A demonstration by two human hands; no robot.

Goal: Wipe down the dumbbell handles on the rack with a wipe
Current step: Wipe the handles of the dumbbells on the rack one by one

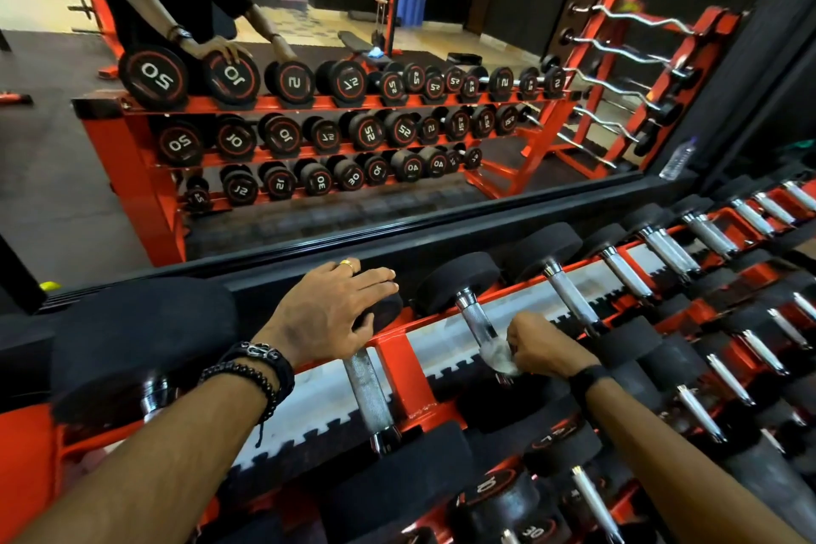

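Lower-tier dumbbell ends read "30", "10".

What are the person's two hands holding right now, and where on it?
The right hand grips a crumpled white wipe, bunched against the near end of a knurled chrome dumbbell handle. The left hand holds nothing; it rests open on a black dumbbell head.

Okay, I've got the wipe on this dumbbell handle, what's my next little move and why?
Probably slide the right hand with the wipe up the handle toward the far head: the wipe sits at the near end and the upper stretch shows bare. The left hand rests on the neighbouring dumbbell head.
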